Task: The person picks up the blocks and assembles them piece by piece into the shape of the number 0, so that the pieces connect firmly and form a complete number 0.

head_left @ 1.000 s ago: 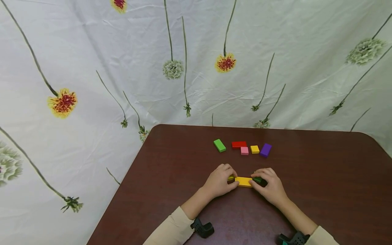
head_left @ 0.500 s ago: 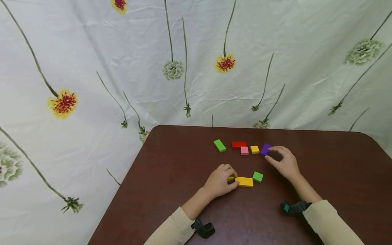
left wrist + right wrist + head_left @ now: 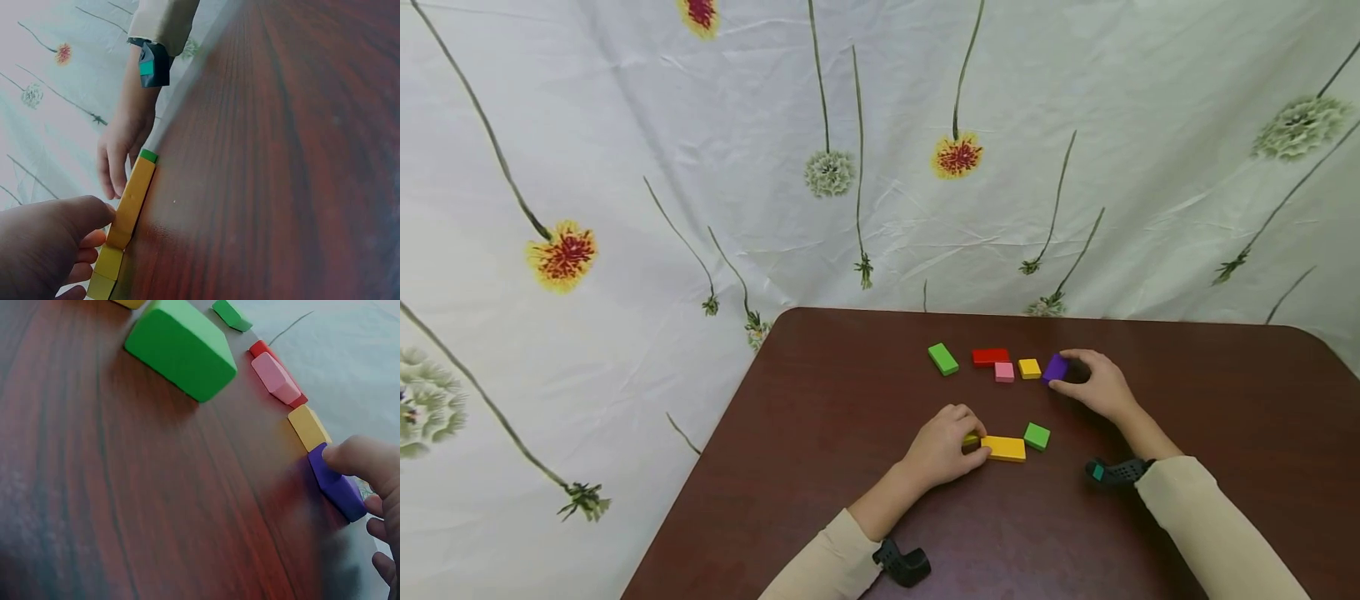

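My left hand [image 3: 943,446] holds the left part of a short row of blocks. Its thumb lies against the long yellow block [image 3: 1003,448], with the other fingers curled behind the row. A smaller, more lemon-yellow block [image 3: 109,261] sits at that end, mostly covered by the hand in the head view. Touching the row's right end is a green block [image 3: 1037,437], set at an angle. Farther back, my right hand [image 3: 1099,385] pinches a purple block [image 3: 337,484] between thumb and fingers, its end close to a small yellow block [image 3: 309,427].
Beyond the row on the brown table [image 3: 820,383] lie a light green block [image 3: 943,358], a red block [image 3: 990,357] and a pink block [image 3: 1003,372] in front of the red one. A flowered cloth [image 3: 737,125] hangs behind the table's far edge.
My right hand has left the green block at the row's right end, moved back and right, and taken hold of the purple block. My left hand has stayed at the row.
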A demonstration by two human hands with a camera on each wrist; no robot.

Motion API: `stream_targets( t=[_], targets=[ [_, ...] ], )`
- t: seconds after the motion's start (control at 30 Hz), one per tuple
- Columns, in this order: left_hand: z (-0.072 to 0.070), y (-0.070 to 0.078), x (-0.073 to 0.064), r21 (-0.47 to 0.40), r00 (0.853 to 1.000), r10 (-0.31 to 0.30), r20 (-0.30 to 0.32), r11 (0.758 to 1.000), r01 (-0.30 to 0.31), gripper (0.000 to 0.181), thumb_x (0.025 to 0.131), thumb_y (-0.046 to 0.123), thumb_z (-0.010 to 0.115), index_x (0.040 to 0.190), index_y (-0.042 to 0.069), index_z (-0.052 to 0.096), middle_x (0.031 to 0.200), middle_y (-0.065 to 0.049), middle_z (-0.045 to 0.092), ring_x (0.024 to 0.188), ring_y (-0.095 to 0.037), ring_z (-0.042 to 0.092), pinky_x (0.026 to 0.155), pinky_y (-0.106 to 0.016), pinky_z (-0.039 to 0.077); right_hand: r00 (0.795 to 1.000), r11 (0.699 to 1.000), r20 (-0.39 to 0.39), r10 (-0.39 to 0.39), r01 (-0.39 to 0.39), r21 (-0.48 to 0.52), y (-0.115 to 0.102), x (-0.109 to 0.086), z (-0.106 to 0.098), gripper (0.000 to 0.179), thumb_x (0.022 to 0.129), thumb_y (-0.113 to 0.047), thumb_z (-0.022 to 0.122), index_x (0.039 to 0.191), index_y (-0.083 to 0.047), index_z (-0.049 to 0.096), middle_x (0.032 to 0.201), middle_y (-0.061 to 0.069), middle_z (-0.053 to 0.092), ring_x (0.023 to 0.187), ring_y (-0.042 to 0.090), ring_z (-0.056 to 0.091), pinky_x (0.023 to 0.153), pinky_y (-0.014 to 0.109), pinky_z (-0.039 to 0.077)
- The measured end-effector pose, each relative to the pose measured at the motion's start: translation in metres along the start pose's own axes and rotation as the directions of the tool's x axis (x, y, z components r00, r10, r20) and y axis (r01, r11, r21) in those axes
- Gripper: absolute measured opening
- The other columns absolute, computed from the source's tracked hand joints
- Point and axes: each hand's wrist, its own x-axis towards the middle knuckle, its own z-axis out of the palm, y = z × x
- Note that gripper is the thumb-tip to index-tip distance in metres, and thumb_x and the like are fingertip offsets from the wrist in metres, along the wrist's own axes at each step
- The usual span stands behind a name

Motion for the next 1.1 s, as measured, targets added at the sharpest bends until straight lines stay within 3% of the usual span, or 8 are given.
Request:
stream_targets(
  t=[0.5,0.8,1.1],
  targets=[
    [0.0,0.002,0.0,0.006,1.0,0.005,-0.006,1.0,-0.004,0.016,0.087,0.027,0.073,0.093,0.013,0.069,0.095,0.003,0.06,0.087,-0.012,0.051,0.075,-0.016,0.043,1.0,0.999,0.011,0.026,-0.027,0.039,-0.003,-0.001,-0.003,0.064,0.086,-0.031,0.075,0.134,0.004,0.051,0.134,0.031,0.048,0.121,0.048,0.043,0.097,0.063,0.038],
    [0.001,0.001,0.0,0.007,1.0,0.005,-0.01,1.0,-0.005,0.016,0.087,0.027,0.073,0.093,0.013,0.069,0.095,0.003,0.059,0.087,-0.011,0.051,0.076,-0.016,0.043,1.0,0.999,0.024,-0.017,0.016,0.051,-0.008,-0.013,-0.004,0.061,0.085,-0.033,0.076,0.13,0.002,0.055,0.135,0.03,0.048,0.125,0.049,0.04,0.099,0.066,0.033],
    [0.0,0.0,0.0,0.011,1.0,-0.007,0.006,1.0,0.007,0.016,0.087,0.027,0.073,0.093,0.013,0.069,0.095,0.003,0.059,0.086,-0.011,0.051,0.075,-0.016,0.043,0.99,0.988,0.044,-0.131,0.127,0.087,-0.015,-0.024,-0.001,0.051,0.082,-0.026,0.079,0.123,-0.001,0.062,0.129,0.025,0.056,0.122,0.047,0.045,0.097,0.066,0.036]
  ],
)
